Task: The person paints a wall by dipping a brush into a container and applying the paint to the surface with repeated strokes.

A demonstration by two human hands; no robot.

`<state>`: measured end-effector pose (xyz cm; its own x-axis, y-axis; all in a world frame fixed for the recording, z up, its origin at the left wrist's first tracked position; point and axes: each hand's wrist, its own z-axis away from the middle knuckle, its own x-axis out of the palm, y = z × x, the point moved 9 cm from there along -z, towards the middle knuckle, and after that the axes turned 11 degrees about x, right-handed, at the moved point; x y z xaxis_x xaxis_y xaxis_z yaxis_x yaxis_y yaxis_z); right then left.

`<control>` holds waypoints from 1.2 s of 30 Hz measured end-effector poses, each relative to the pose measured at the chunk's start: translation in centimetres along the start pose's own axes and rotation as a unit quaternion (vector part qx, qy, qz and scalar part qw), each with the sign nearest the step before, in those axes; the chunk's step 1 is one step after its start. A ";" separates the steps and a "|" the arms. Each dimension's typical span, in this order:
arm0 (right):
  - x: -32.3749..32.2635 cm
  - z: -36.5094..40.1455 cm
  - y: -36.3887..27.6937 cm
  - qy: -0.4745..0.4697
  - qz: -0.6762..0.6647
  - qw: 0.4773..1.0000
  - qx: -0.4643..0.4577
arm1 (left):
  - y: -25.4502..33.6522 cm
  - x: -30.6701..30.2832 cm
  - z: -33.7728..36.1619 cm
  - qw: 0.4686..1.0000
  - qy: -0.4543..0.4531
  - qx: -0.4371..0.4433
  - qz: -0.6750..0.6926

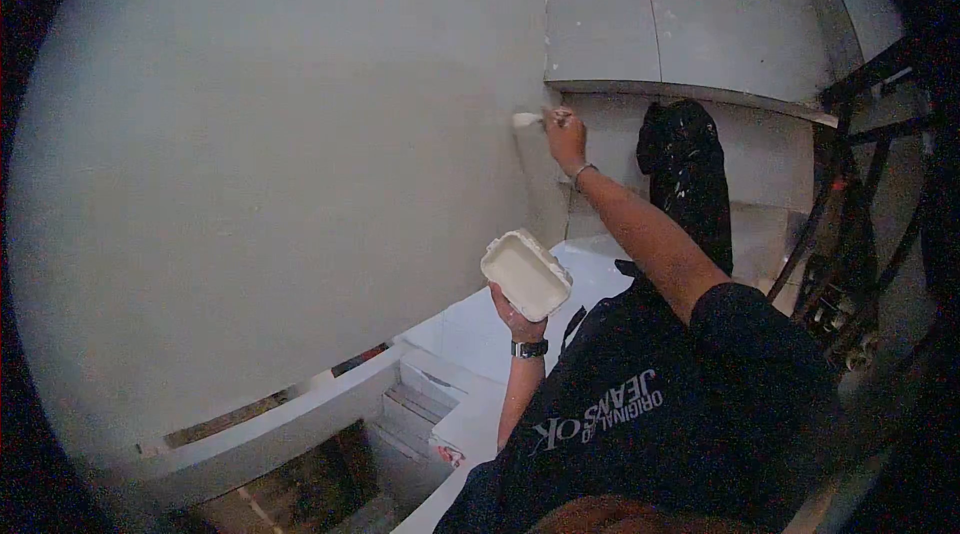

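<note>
My left hand (517, 320), with a watch at its wrist, holds a shallow rectangular tub (527, 275) from below. Whitish paint lies in the tub, and its rim is smeared with it. My right hand (567, 139) is raised higher, closed around a paintbrush (527, 120) with whitish bristles. The bristles point left and appear to be against the pale wall (300, 134), close to its right edge. Most of the brush's handle is hidden by my fingers, which have white spots on them.
White cabinet panels (690, 14) jut out above and right of my right hand. Below them stands a dark, paint-spotted leg (688, 184) of my trousers or a similar cloth. Dark metal bars (870, 144) are at the right. A white frame with steps (420, 394) surrounds an opening at lower left.
</note>
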<state>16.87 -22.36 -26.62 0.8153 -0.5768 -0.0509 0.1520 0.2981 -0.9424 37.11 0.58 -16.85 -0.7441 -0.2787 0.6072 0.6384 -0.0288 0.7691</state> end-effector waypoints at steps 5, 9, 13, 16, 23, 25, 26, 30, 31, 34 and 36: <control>1.4 1.1 -6.4 -0.157 -0.199 0.967 0.027 | 0.2 1.1 -0.1 1.000 -0.017 0.000 0.001; 1.1 2.1 -6.7 -0.239 -0.444 0.857 0.108 | -0.7 -0.5 -0.3 0.999 -0.017 -0.014 0.031; 2.6 1.2 0.4 -0.170 -0.328 0.923 0.106 | -0.1 -0.8 -0.3 1.000 0.018 0.009 0.017; 1.6 -1.8 3.7 -0.100 -0.051 0.993 0.039 | -0.6 -1.5 -0.4 0.999 0.037 0.002 0.034; -1.3 -0.9 -2.2 0.031 0.035 0.996 -0.075 | 0.3 0.1 -0.1 0.999 0.010 0.033 0.005; -1.1 1.3 -9.6 -0.050 -0.001 0.997 -0.063 | -0.5 0.2 -0.5 0.998 0.017 0.000 0.063; -1.5 1.5 -11.8 -0.050 0.001 0.997 -0.064 | -0.5 0.3 -0.6 0.998 0.017 -0.001 0.064; -0.5 1.0 -13.0 -0.186 -0.252 0.948 0.061 | 1.0 0.5 0.0 0.981 -0.011 0.062 -0.182; -0.3 1.0 -13.0 -0.232 -0.417 0.874 0.091 | 1.5 0.9 0.0 0.934 -0.039 0.095 -0.343; 0.7 0.8 -9.7 -0.220 -0.417 0.877 0.089 | 0.0 -0.6 -0.3 0.999 0.033 0.016 -0.040; 1.3 0.1 -5.3 -0.187 -0.385 0.899 0.092 | -0.1 -0.9 -0.4 0.999 0.026 0.013 -0.025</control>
<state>17.14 -24.63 -21.62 0.5551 -0.3800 0.7399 0.8131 0.0602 -0.5791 37.75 0.45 -17.58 -0.7630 -0.3267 0.5577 0.5951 -0.0184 0.8035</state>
